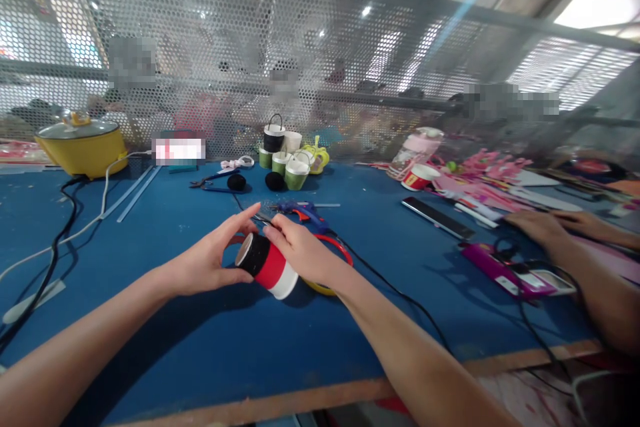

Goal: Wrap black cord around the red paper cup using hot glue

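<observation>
A small cup (pixel 270 265) wrapped in black, red and white bands lies tilted between my hands, its open end facing left. My left hand (pixel 205 257) holds it at the black end, thumb below and index finger stretched out above. Over the cup's upper side, my right hand (pixel 300 247) is closed on what look like scissors (pixel 345 250). A grey metal tip pokes out past its fingertips, and red and yellow loops show behind the wrist. The palm hides their middle. Just beyond lies a blue glue gun (pixel 310 215).
Small green, black and white buckets (pixel 297 173), two black balls (pixel 275 181) and pliers (pixel 215 181) lie behind. A yellow electric pot (pixel 83 150) stands left. At right are a phone (pixel 437 217), a purple box (pixel 510 270) with cables, and another person's hands (pixel 543 230).
</observation>
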{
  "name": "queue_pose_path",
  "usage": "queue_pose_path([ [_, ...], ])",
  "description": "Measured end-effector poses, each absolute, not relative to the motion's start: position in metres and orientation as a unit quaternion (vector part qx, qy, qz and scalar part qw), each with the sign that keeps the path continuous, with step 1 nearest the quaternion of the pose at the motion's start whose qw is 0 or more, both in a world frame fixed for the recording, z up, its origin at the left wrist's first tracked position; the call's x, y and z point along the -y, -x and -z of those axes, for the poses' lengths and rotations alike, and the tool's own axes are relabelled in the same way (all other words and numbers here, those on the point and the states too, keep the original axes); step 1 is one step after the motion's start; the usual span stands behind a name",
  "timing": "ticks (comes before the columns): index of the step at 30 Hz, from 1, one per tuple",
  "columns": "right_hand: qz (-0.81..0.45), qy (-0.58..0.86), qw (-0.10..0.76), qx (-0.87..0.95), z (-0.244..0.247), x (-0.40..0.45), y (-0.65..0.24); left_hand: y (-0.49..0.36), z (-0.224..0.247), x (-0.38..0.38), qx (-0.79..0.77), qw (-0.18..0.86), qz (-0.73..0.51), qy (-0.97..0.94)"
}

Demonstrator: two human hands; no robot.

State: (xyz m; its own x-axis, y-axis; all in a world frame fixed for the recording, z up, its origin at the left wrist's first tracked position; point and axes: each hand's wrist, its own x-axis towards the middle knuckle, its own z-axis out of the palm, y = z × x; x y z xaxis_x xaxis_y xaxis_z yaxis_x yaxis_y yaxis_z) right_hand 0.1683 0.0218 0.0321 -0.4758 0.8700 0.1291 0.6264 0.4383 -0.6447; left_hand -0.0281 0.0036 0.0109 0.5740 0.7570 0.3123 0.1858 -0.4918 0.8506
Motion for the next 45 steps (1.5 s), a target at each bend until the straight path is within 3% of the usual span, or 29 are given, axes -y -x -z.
queue_pose_path([
  [9, -0.167, 0.477, 0.208, 0.837, -0.035, -0.006, -0.155, 0.026, -0.006, -0.007, -0.409, 0.516, -0.317, -0.683],
  [19, -0.176, 0.457, 0.26, 0.832, -0.035, -0.015, -0.16, 0.026, -0.012, -0.004, -0.378, 0.512, -0.335, -0.695],
  [29, -0.184, 0.448, 0.259, 0.836, -0.026, -0.016, -0.159, 0.027, -0.007, -0.007, -0.347, 0.534, -0.343, -0.691],
  [45, -0.165, 0.434, 0.289, 0.837, -0.022, -0.012, -0.152, 0.022, -0.015, -0.003, -0.413, 0.514, -0.315, -0.683],
])
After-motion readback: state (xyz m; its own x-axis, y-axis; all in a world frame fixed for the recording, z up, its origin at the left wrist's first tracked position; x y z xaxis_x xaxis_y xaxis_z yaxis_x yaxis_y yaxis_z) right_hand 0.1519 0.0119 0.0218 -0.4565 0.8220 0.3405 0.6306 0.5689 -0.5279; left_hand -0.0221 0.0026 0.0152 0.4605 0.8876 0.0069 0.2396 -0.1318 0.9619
